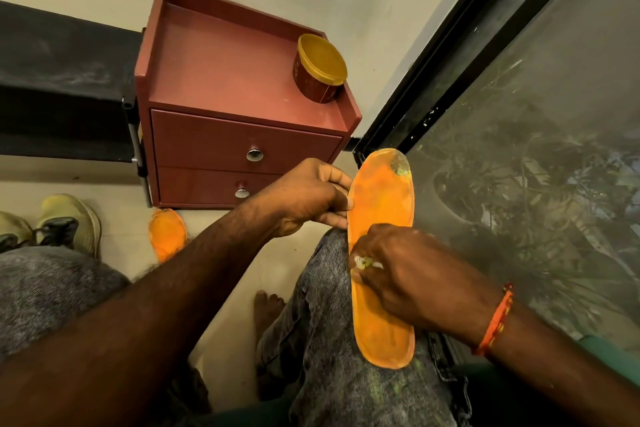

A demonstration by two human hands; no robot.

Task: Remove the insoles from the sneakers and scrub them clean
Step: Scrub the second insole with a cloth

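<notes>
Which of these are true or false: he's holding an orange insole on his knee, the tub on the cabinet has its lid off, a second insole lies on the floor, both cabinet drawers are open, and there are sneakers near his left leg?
1. An orange insole lies along his right knee, the left hand pinching its edge. True.
2. The tub on the red cabinet has its lid off. False: its yellow lid is on.
3. A second insole lies on the floor. True.
4. Both drawers are open. False: both are shut.
5. Sneakers stand on the floor by his left leg. True.
</notes>
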